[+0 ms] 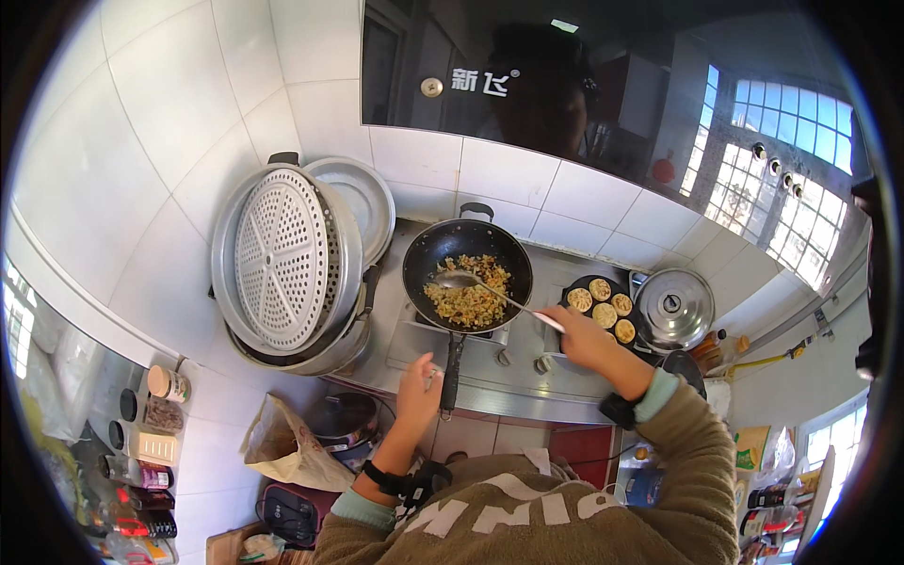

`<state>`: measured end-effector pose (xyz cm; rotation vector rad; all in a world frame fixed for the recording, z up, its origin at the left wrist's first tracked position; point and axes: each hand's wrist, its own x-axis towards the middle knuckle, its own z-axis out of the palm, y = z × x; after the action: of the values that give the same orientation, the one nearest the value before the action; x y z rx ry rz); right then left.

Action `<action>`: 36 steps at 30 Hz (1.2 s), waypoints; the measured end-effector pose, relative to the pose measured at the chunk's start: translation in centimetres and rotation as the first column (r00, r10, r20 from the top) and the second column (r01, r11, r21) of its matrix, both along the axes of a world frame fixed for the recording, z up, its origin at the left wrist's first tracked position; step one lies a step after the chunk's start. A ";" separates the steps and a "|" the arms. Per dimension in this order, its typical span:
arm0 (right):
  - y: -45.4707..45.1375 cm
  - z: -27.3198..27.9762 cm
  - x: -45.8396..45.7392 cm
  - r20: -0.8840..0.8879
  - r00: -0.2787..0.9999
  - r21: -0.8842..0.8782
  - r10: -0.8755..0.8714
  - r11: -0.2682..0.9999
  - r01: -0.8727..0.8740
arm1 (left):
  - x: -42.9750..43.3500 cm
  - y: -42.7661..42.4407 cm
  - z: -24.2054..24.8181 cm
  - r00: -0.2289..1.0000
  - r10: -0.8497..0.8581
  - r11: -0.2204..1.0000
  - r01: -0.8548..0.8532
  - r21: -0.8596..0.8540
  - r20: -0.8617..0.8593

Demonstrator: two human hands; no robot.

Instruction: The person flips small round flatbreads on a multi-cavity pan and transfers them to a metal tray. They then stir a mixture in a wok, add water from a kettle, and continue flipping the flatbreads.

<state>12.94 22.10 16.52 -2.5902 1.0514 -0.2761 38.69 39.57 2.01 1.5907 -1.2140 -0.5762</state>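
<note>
My right hand [583,337] is closed around the light handle of a metal spoon or ladle [459,280], whose bowl rests over chopped, browned food [472,300] in a black wok [428,247]. The wok stands on the steel gas stove, its long black handle [450,374] pointing towards me. My left hand [418,395] is just left of that handle, fingers partly curled, with nothing seen in it; whether it touches the handle is hard to tell. Right of the wok, several browned round flatbreads [604,315] lie in a dark pan [573,284].
Large steamer pots with a perforated tray [279,258] stand at the left, a round metal lid [366,194] behind them. A lidded steel pot [674,307] is at the far right. Above hangs a glossy black range hood [600,92]. Jars [162,413] and a paper bag [296,452] are lower left.
</note>
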 end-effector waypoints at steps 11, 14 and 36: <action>1.8 -3.7 0.6 -0.388 0.911 -0.183 -0.141 0.980 0.074 | -2.5 1.1 -2.0 0.554 -0.023 0.931 0.316 0.185 -0.832; -0.3 -7.1 2.6 -0.316 0.911 -0.200 -0.265 0.957 0.209 | -2.5 1.1 -1.9 0.560 -0.023 0.930 0.317 0.188 -0.828; 1.2 0.4 -3.5 -0.405 0.912 -0.350 -0.070 0.933 -0.084 | -2.3 1.0 -1.4 0.519 0.009 0.908 0.354 0.224 -0.854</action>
<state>9.47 23.26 16.90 -3.0748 1.2241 0.1031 36.38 40.55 0.58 1.1758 -0.4969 -1.5944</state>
